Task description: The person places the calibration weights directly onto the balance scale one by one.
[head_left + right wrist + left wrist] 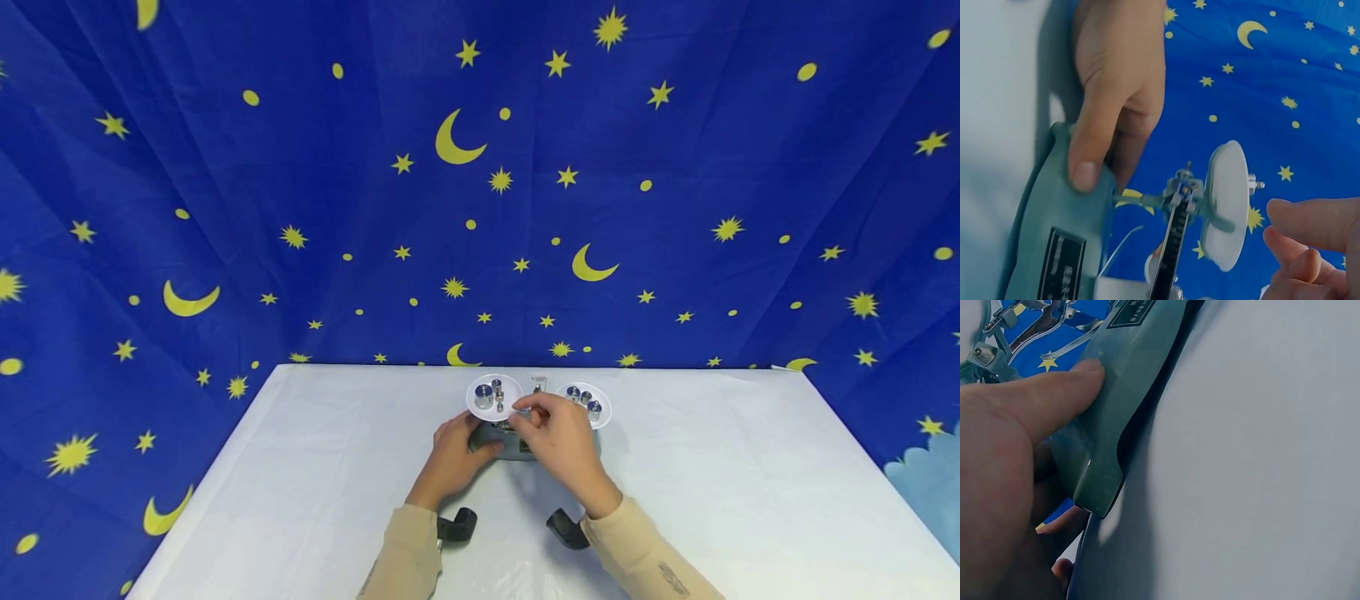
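A grey-green balance scale [510,446] with a dark label plate stands on the table. My left hand [452,458] grips the left end of its base, thumb on the front and fingers behind. One large and several smaller metal weights [483,396] stand on the left white pan [476,411]. The right white pan [604,408] bears more metal weights [594,410], partly behind my right hand [562,437]. That hand hovers beside the left pan, thumb and index fingertips slightly apart. In the right wrist view, the thumb [1310,219] is near a small weight [1256,184], with nothing visible between the fingers.
A white-covered table [712,483] spreads around the scale. Behind it hangs a blue cloth [525,208] with yellow stars and moons. Black curved pieces [566,529] stick out at both wrists. The scale's graduated beam [1171,250] runs beneath the pans.
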Available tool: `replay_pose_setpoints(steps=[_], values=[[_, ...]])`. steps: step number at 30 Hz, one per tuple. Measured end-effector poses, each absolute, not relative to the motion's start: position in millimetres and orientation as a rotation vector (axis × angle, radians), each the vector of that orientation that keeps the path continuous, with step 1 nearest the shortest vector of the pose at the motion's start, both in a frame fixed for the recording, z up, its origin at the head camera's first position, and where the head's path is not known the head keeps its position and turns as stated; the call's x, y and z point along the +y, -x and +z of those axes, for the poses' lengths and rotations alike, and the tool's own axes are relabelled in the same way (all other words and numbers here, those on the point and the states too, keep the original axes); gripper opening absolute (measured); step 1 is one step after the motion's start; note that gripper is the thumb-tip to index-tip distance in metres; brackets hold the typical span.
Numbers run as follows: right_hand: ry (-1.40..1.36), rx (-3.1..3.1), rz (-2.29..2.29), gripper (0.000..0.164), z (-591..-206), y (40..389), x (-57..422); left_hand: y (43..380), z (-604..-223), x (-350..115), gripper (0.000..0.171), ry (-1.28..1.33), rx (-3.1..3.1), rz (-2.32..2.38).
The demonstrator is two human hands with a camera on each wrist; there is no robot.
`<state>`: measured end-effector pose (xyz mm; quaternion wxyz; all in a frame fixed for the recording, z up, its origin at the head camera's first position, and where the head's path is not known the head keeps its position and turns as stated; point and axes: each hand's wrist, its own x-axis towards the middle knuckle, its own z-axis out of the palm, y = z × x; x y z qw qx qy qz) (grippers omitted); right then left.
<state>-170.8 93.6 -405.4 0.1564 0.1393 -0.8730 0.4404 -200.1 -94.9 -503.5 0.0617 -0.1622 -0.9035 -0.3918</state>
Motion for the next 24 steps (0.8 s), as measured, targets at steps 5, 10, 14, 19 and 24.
replay_pose_setpoints(steps=[5,10,14,19,24], values=[[-0.398,-2.507,1.221,0.009,-408.9,168.0,101.5,200.2,-502.5,-97.0,0.064,0.504,-2.71,-1.184],[-0.381,-2.519,1.2,0.008,-414.6,162.7,111.0,198.2,-502.5,-98.4,0.062,0.495,-2.711,-1.18],[-0.364,-2.54,1.199,0.01,-418.7,158.3,122.7,195.9,-502.4,-98.1,0.062,0.494,-2.717,-1.171],[-0.323,-2.568,1.185,0.011,-422.2,153.9,140.4,196.1,-498.9,-101.1,0.064,0.507,-2.747,-1.186],[-0.322,-2.581,1.13,0.011,-425.0,149.9,161.9,196.9,-493.4,-107.3,0.065,0.486,-2.767,-1.245]])
